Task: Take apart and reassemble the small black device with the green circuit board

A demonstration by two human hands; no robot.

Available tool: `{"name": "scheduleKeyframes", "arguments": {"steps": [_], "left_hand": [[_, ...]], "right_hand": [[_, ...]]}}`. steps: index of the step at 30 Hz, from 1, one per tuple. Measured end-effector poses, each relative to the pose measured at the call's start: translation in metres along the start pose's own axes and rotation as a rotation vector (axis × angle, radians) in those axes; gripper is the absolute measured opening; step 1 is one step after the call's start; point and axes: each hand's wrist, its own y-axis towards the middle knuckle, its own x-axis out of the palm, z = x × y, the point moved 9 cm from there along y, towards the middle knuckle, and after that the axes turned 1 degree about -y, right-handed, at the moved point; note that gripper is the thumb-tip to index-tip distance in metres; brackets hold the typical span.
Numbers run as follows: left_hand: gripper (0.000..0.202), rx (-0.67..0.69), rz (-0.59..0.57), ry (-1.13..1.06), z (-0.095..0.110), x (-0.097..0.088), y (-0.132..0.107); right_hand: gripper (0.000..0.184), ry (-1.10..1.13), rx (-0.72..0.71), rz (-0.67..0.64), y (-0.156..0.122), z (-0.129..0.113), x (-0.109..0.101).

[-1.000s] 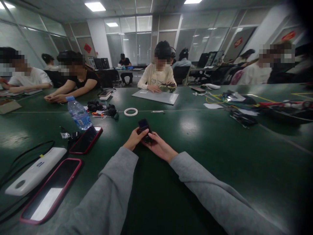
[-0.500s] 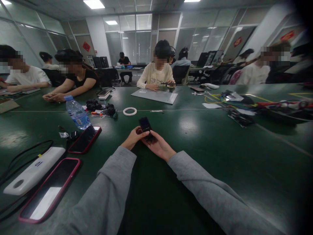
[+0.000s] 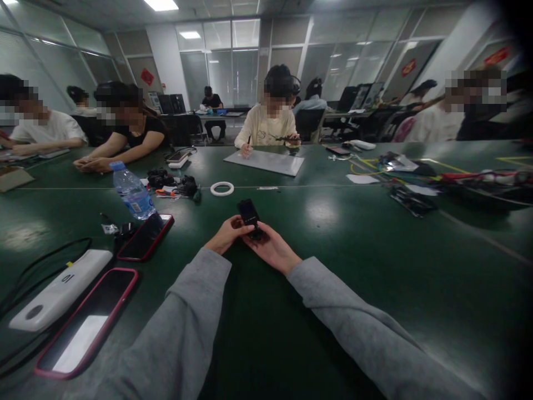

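Black and small, the device (image 3: 247, 210) is clasped by the left hand (image 3: 227, 234) and right hand (image 3: 273, 248) over the green table (image 3: 358, 250). From here, I'd say the two-handed hold steadies it for viewing.

The black device (image 3: 247, 209) had tipped its screen further into view: a second earlier that face looked short and plain dark, whereas now it showed longer, with a row of small pale marks across it. Beyond it, the right hand (image 3: 245, 150) of the co-worker (image 3: 266, 123) opposite, previously resting on the gray board (image 3: 272, 163), had shifted toward the board's far corner and held a thin, dark, pen-like stick (image 3: 249, 139) upright.
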Motion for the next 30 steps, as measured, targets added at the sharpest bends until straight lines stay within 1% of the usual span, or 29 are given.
{"name": "scheduleKeyframes", "arguments": {"steps": [8, 14, 26, 30], "left_hand": [[0.053, -0.008, 0.024, -0.022, 0.0008, -0.0007, -0.0002], [0.054, -0.031, 0.056, -0.063, 0.0005, -0.0018, -0.0012], [0.057, -0.015, 0.103, -0.102, -0.0026, -0.0071, 0.0027], [0.057, -0.01, 0.095, -0.089, -0.0029, -0.0071, 0.0029]], "right_hand": [[0.025, -0.008, -0.001, 0.003, -0.0003, 0.0001, 0.0016], [0.025, -0.019, -0.005, 0.002, 0.0013, 0.0014, -0.0012], [0.027, -0.037, 0.002, 0.005, 0.0018, 0.0024, -0.001], [0.027, -0.041, -0.002, -0.001, 0.0021, 0.0024, -0.0013]]}}
